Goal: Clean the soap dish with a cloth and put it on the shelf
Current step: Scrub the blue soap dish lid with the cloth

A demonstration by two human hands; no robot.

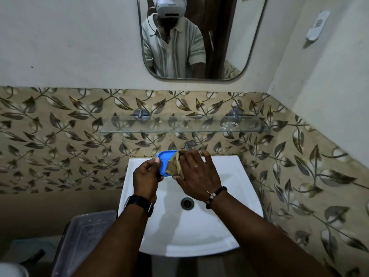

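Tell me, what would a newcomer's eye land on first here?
The bright blue soap dish stands out, held by the left hand above the back of the white sink, while the right hand presses a tan cloth on it. Above them a glass shelf juts from leaf-patterned tiles, under a mirror.

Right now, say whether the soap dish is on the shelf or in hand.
In hand: the left hand grips the soap dish, the right hand holds the cloth against it.
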